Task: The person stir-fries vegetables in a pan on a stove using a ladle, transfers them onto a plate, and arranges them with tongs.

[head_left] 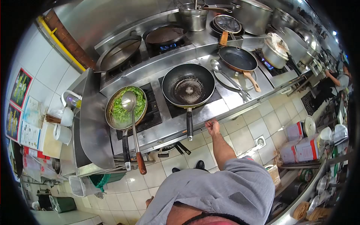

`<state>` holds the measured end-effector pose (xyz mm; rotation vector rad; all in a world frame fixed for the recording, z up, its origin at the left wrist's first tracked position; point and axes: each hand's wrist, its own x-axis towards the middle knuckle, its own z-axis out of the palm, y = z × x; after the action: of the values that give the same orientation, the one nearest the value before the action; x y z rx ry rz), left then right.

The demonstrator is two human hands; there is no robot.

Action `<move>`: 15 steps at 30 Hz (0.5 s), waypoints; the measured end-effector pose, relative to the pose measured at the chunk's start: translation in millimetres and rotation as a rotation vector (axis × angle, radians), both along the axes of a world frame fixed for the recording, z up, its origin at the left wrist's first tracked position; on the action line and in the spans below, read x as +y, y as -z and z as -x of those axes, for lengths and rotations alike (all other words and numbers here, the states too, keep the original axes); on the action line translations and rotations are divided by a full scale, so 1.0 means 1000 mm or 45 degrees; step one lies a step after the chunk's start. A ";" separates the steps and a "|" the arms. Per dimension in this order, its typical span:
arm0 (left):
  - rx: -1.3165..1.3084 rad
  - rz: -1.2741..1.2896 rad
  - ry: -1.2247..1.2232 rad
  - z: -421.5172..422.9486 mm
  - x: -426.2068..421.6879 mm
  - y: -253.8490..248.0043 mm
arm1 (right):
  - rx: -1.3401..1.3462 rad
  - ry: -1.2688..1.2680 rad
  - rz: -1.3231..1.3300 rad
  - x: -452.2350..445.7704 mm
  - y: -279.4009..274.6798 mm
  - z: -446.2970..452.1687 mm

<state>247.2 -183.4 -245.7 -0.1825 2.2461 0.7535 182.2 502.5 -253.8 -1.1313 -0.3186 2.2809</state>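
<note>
The bench [214,107] is of brushed stainless steel, with a raised rear tier and dark burner grates let into its front section. On the middle grate sits a deep black pan [189,84], round and flared, with a thin bright rim. Its dark, smooth wall runs down to a ringed base, pale and worn at the centre, and its straight black handle projects past the front edge. On the grate to its left sits a shallower pan [109,108], round, with a tan-brown inner wall and a black handle; it contains chopped leafy greens [140,101], moist and loosely heaped. To the right lies a small frying pan [237,57], dark inside, with a light brown handle. A polished ladle [129,100] rests its rounded bowl on the greens; the slim metal shaft ends in a reddish-brown grip-piece beyond the bench edge. The right grip [213,128] is near the front edge, just right of the deep pan's handle, fingers curled inward; whether it contains anything cannot be told. The left grip [149,201] shows only partly beside the grey shirt [210,187]; its state cannot be determined.
</note>
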 end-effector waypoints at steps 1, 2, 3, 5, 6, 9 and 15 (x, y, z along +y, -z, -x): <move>-0.006 0.021 -0.068 -0.007 0.004 -0.006 | 0.003 -0.013 -0.001 0.001 0.007 0.001; -0.005 0.016 -0.134 -0.012 0.008 -0.011 | -0.011 0.023 -0.026 0.002 0.012 0.001; 0.000 -0.004 -0.196 -0.014 0.013 -0.016 | -0.026 0.059 -0.052 0.002 0.010 0.002; 0.018 -0.071 -0.320 -0.012 0.029 -0.029 | -0.037 0.058 -0.045 0.002 0.001 0.001; 0.031 -0.115 -0.379 -0.008 0.038 -0.036 | -0.082 0.092 -0.056 0.000 -0.008 0.001; 0.063 -0.231 -0.534 0.011 0.081 -0.077 | -0.049 0.093 -0.054 0.006 0.003 0.001; 0.081 -0.508 -0.737 0.041 0.112 -0.094 | -0.033 0.119 -0.096 -0.002 -0.011 0.001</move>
<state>206.4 -71.1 -151.5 -0.6334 2.0567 1.5098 181.4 500.1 -243.1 -1.1149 -0.3516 2.1566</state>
